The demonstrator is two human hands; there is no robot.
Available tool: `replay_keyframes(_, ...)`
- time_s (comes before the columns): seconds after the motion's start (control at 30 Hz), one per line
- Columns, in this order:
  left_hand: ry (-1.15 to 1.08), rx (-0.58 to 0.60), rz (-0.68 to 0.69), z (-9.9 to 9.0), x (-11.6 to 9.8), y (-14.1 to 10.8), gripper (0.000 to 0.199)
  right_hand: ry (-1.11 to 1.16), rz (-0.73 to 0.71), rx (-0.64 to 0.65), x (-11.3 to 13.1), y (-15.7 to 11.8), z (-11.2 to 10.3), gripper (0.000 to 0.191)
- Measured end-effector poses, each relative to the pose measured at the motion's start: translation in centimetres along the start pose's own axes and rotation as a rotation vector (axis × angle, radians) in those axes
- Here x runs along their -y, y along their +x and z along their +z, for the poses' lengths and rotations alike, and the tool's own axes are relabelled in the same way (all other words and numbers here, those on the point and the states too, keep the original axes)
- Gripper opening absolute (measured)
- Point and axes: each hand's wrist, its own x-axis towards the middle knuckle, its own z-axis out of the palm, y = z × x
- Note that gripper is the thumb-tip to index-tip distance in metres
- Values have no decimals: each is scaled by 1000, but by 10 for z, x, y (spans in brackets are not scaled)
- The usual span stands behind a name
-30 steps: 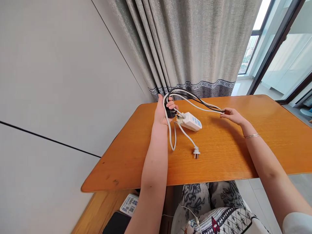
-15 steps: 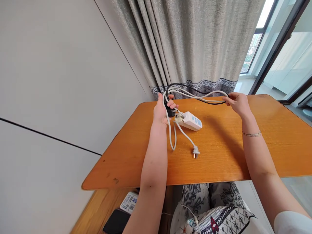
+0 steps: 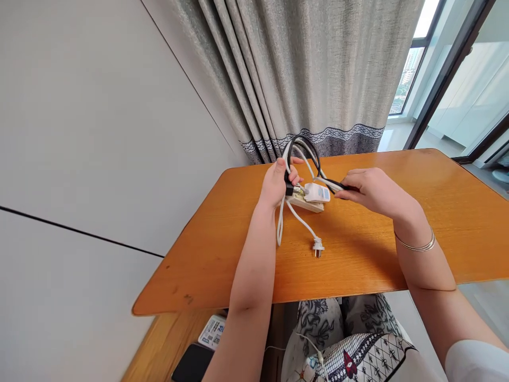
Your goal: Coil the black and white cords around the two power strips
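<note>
Looped white and black cables point(image 3: 306, 144) arch between my two hands above the table. My left hand point(image 3: 277, 183) is closed around the bundle near a black plug point(image 3: 290, 187). Just right of it, a white power strip point(image 3: 307, 203) lies on the tabletop with a white adapter point(image 3: 317, 192) on it; whether the black plug sits in the strip is unclear. My right hand point(image 3: 363, 190) pinches the far end of the cable loops, fingers pressed together. From the bundle a white cord hangs down to a white plug point(image 3: 317, 245) with metal prongs, resting on the wood.
The orange-brown wooden table point(image 3: 222, 265) spans the view, with a grey curtain point(image 3: 330, 69) behind it. A white wall panel point(image 3: 79, 132) stands on the left. Below the table's edge are a dark flat device point(image 3: 193, 363) and a white labelled box point(image 3: 212, 331).
My right hand has come left and nearer, drawing the stretched cables into a tighter arch. My left hand has shifted slightly right, still gripping the bundle.
</note>
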Motion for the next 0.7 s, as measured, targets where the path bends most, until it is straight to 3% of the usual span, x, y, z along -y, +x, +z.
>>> replay_keyframes(0.07,57,128,39,5,2,-5,79,183,-34,39,6,0,0,46)
replay_keyframes(0.17,135,262,58,13,8,-11,89,515,29,70,12,1,1,47)
replay_keyframes(0.3,242,365,133,21,17,-16,99,879,171,-25,13,5,6,50)
replay_keyframes(0.47,442,400,181,29,21,-15,100,1216,322,-315,10,14,13,58)
replay_keyframes(0.6,589,377,207,39,18,-18,97,1380,391,-373,12,19,20,58)
replay_keyframes(0.7,598,351,148,48,22,-22,73,1411,431,-367,12,22,21,57)
